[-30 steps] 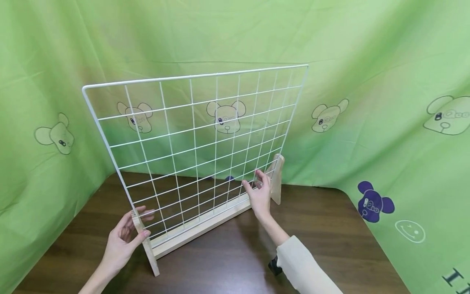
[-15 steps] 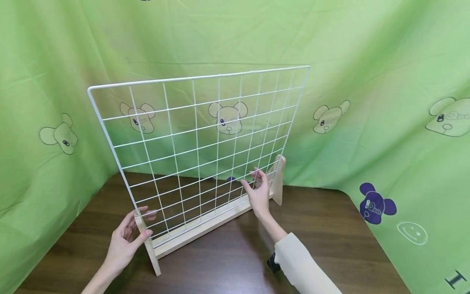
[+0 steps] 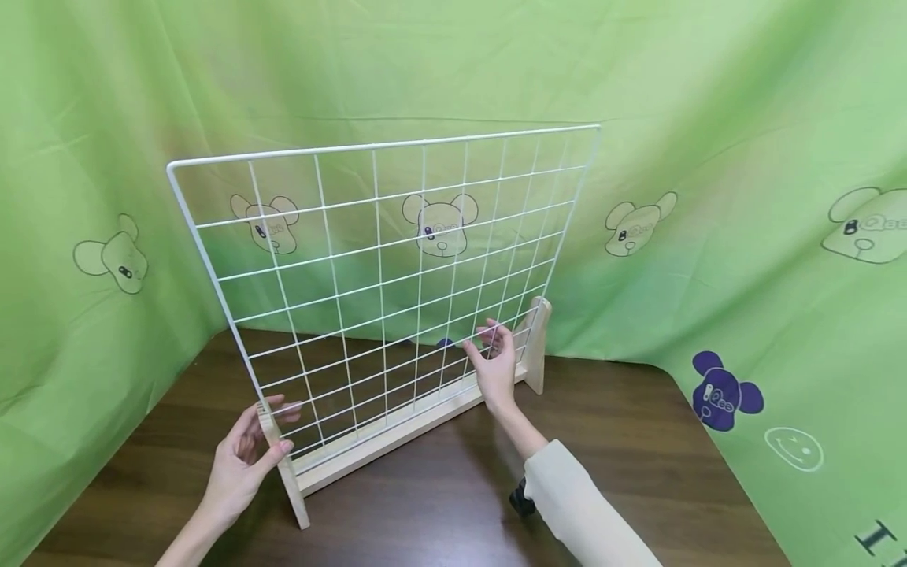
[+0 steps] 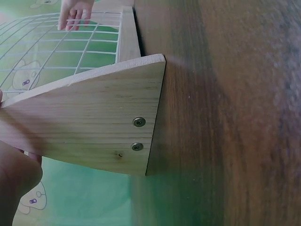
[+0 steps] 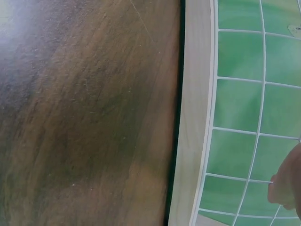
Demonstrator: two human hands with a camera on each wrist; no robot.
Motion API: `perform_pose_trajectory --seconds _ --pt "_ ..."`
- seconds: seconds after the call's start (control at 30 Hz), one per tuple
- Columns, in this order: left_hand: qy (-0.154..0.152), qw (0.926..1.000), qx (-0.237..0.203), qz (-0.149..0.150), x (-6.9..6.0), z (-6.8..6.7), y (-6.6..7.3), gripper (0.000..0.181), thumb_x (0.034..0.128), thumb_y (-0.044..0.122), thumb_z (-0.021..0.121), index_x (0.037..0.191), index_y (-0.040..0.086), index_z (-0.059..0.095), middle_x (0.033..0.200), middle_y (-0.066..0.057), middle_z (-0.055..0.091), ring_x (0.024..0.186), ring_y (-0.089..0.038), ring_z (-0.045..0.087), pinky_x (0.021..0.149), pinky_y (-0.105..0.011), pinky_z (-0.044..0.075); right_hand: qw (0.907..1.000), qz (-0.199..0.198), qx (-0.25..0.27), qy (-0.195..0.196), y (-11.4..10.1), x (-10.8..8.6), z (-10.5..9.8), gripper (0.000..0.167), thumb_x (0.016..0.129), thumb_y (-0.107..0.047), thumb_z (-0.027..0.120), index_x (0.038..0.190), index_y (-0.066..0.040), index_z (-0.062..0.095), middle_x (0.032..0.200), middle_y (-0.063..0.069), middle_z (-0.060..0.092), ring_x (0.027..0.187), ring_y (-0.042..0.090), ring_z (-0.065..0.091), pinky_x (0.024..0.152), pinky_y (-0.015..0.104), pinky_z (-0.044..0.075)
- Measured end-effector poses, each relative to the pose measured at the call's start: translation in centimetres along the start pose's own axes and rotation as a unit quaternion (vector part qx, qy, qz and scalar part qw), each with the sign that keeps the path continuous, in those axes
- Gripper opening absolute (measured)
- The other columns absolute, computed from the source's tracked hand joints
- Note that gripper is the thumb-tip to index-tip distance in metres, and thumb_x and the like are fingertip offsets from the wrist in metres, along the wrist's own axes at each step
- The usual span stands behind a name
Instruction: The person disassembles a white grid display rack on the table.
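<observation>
A white wire grid panel [image 3: 383,260] stands upright in a pale wooden stand, whose front rail [image 3: 397,445] runs along its lower edge. My left hand [image 3: 237,465] grips the stand's left side piece [image 3: 286,476], thumb in front and fingers behind. The left wrist view shows this side piece [image 4: 94,122] from outside, with two screws. Near the panel's lower right, my right hand [image 3: 496,374] holds the wires, its thumb in front and curled fingers partly behind them. The right side piece [image 3: 536,346] stands beyond that hand. In the right wrist view only part of the right hand [image 5: 287,181] shows.
The stand rests on a dark brown wooden table [image 3: 602,465]. Green cloth [image 3: 708,157] printed with bear heads hangs behind and along both sides. A small black object [image 3: 520,500] is partly hidden beside the right sleeve [image 3: 581,504].
Both hands keep their places on the stand and panel. My right hand has shifted very slightly up and left. The whole scene moved a little in the head view.
</observation>
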State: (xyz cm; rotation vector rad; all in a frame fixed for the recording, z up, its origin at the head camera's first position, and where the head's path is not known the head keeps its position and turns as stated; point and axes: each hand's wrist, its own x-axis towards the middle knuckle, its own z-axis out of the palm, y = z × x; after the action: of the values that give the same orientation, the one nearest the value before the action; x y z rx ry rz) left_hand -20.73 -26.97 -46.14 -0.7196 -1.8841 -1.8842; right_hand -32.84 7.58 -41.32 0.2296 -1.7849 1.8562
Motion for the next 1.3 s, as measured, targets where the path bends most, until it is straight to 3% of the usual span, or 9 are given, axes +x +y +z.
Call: perform_pose_trajectory --seconds 0.2,0.4,0.6,0.87,1.1,1.3 --pt "-0.003 1.0 0.004 0.006 0.1 0.1 -0.3 0.06 0.0805 -0.024 0.059 0.136 -0.011 0.04 0.119 -0.038 0.054 0.113 -0.022 0.059 0.098 -0.023 0.043 0.9991 0.017 -0.019 0.035 2.7 0.8 0.3 0.05 0.081 0.002 0.073 0.124 0.007 0.048 0.109 0.026 0.058 0.102 0.041 0.051 0.093 0.054 0.039" --pt "-0.007 0.9999 0.006 0.006 0.0 0.1 -0.5 0.06 0.0807 -0.024 0.059 0.136 -0.011 0.04 0.119 -0.039 0.052 0.114 -0.022 0.059 0.097 -0.023 0.044 0.9965 0.02 -0.049 0.065 2.6 0.8 0.6 0.049 0.081 -0.005 0.077 0.12 0.006 0.051 0.102 0.019 0.06 0.097 0.037 0.054 0.087 0.047 0.044" --pt "-0.006 0.9995 0.003 0.03 -0.3 0.0 -0.3 0.059 0.0805 -0.025 0.058 0.136 -0.011 0.04 0.118 -0.036 0.055 0.112 -0.022 0.06 0.097 -0.023 0.044 0.9966 0.03 -0.048 0.06 2.4 0.6 0.8 0.048 0.081 -0.007 0.077 0.12 0.004 0.051 0.104 0.022 0.06 0.099 0.04 0.055 0.088 0.05 0.044" --pt "-0.004 0.9986 0.053 -0.006 -0.3 0.0 -0.1 0.058 0.0821 -0.021 0.06 0.136 -0.01 0.04 0.119 -0.033 0.058 0.11 -0.017 0.062 0.097 -0.024 0.044 0.9968 0.038 -0.031 0.063 2.4 0.6 0.5 0.051 0.082 -0.007 0.077 0.122 0.009 0.051 0.108 0.026 0.061 0.101 0.04 0.054 0.091 0.051 0.043" --pt "-0.003 0.9981 0.061 -0.01 -0.2 -0.2 0.0 0.059 0.0821 -0.021 0.061 0.137 -0.009 0.041 0.12 -0.031 0.059 0.109 -0.02 0.062 0.097 -0.025 0.044 0.9965 0.037 -0.036 0.065 2.2 0.8 0.7 0.045 0.081 -0.005 0.077 0.119 0.004 0.054 0.108 0.024 0.063 0.101 0.039 0.057 0.089 0.046 0.046" --pt "0.0 0.9985 0.054 -0.01 0.0 -0.3 0.1 0.059 0.082 -0.021 0.061 0.136 -0.01 0.04 0.12 -0.032 0.058 0.109 -0.019 0.062 0.098 -0.024 0.044 0.9987 0.01 -0.043 0.023 1.7 0.6 0.7 0.055 0.081 0.001 0.075 0.127 0.008 0.046 0.113 0.028 0.057 0.106 0.047 0.052 0.092 0.057 0.04"
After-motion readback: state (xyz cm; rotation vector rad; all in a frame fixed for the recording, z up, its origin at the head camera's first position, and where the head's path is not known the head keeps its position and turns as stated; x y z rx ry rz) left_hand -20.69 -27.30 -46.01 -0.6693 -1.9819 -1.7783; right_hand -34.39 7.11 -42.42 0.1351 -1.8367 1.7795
